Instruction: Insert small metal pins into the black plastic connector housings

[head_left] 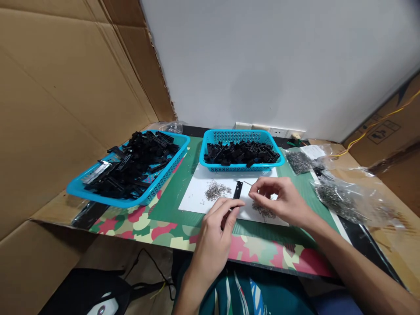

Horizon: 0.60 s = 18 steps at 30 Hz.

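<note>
My left hand point(218, 225) is closed around the lower end of a narrow black plastic part point(238, 190), whose upper end sticks up past the fingers. To its right, my right hand point(278, 197) pinches a thin metal pin point(246, 183) that points left towards the part's top, apart from it. Beneath the hands lies a white sheet of paper point(193, 199). A pile of small metal springs or clips point(216, 190) rests on it left of the part. Another pile of small metal pieces point(263, 211) is partly hidden under my right hand.
Two blue baskets, one at left point(129, 202) and one at back point(242, 167), hold many black plastic parts. Clear bags of metal pieces point(341, 199) lie at right. Cardboard point(72, 65) walls the left side; a white wall point(262, 57) stands behind, with sockets point(278, 132) low down.
</note>
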{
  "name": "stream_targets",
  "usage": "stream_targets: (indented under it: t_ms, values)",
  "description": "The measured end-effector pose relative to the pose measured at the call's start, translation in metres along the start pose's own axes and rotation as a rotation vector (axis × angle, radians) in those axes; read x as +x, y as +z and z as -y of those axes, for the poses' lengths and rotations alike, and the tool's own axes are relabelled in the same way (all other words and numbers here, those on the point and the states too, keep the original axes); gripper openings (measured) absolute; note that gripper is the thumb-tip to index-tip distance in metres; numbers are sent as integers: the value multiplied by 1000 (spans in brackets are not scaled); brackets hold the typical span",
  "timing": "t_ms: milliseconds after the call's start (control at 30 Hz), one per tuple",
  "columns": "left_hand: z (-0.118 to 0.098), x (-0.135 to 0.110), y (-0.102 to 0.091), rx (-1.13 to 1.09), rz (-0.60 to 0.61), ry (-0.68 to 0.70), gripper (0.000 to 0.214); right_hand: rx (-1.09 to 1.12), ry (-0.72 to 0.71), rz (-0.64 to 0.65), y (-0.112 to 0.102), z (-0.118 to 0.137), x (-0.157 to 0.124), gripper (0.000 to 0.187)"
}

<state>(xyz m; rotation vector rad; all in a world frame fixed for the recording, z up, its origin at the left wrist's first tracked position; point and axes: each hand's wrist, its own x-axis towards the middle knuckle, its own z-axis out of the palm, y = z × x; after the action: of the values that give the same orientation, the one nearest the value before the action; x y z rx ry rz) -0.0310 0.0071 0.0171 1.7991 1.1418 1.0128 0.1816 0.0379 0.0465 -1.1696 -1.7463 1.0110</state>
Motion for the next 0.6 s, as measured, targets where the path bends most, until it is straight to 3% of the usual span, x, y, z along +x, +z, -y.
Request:
stream_targets:
  t_ms: [100,167,300,467,600]
  values:
    - [4,-1,2,-6,-46,-63,35,-145,10,-136,-4,-3,2,17]
    - [7,0,4,16,-63,-82,41,-229,26,-155,-6,-4,3,17]
    - [9,2,6,135,-5,-6,26,-274,62,-110,-7,-7,6,18]
    - [10,4,8,197,30,60,27,-280,126,32,-4,-13,8,19]
    - [12,3,9,199,36,72,27,-353,102,38,0,-15,9,18]
